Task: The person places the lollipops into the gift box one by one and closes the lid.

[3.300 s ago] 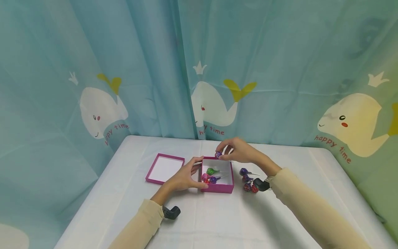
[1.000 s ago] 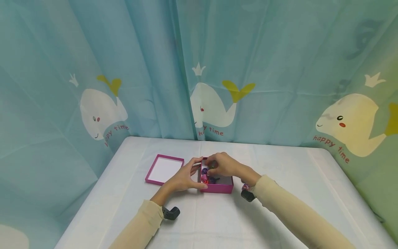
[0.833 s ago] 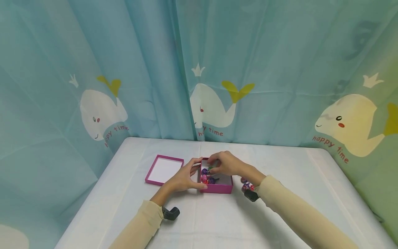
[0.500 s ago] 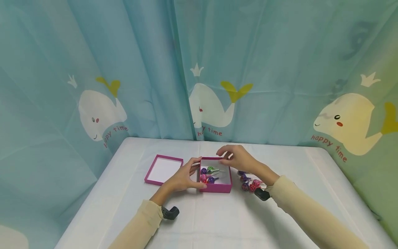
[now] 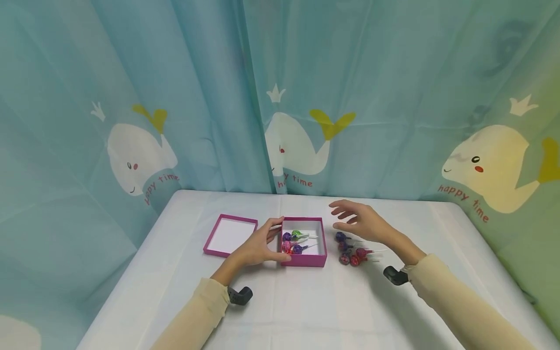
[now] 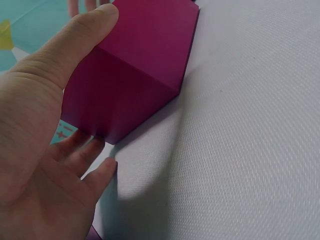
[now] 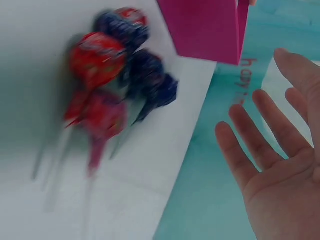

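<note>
A person in cream sleeves sits at a white surface point(image 5: 306, 301) backed by teal curtains printed with whales. Near the middle stands a small magenta box point(image 5: 304, 260), open at the top, with a few wrapped lollipops point(image 5: 292, 242) lying inside: purple, green and pink heads, thin white sticks pointing right. Its shallow lid point(image 5: 227, 235) lies upturned just to the left, apart from the box.

The left hand point(image 5: 258, 245) holds the box's left side, thumb along the near wall and fingers curled against the far corner; the left wrist view shows the thumb lying flat on the magenta card. The box looks like light, stiff cardboard that would slide easily on the cloth, so a steadying hold on its walls seems sensible.

To the right of the box, on the surface, lies a loose cluster of lollipops point(image 5: 350, 249), red and dark purple, heads bunched together and sticks trailing away. They look light, hard under crinkly wrappers, and a little slippery; the stick or the neck just below the head seems the easiest place to pinch one.

The right hand point(image 5: 360, 221) hovers above that cluster, fingers spread wide and relaxed, holding nothing and touching nothing. The right wrist view shows the open palm beside the blurred sweets.
</note>
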{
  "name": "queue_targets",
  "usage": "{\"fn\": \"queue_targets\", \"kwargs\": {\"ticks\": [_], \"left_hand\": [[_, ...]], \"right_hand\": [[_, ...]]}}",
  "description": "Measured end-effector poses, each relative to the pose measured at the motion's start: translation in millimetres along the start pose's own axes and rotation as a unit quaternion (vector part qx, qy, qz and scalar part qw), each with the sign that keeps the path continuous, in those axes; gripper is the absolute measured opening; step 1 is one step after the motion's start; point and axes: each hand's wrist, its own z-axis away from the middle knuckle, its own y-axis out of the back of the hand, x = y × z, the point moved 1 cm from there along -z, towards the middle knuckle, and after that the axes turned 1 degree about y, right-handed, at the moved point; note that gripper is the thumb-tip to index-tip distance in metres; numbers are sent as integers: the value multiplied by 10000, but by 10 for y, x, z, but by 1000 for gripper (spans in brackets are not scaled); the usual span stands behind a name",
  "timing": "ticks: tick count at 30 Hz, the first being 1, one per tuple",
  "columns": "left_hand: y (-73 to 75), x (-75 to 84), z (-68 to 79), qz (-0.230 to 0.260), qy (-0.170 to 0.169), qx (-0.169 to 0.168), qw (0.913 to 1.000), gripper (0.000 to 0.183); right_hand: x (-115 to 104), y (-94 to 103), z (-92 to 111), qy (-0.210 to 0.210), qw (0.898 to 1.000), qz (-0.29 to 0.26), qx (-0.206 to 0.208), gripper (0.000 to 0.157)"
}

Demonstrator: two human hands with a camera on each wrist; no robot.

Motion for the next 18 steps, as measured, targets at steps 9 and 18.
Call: {"fn": "queue_targets", "kwargs": {"ticks": [9, 18], "left_hand": [[2, 6, 1, -132, 102, 22, 9999, 106], [13, -7, -6, -200, 84, 39, 9998, 107]], "right_hand": [[200, 32, 362, -401, 9980, 168, -448, 50], [300, 71, 566, -481, 9951, 192, -846, 37]]}}
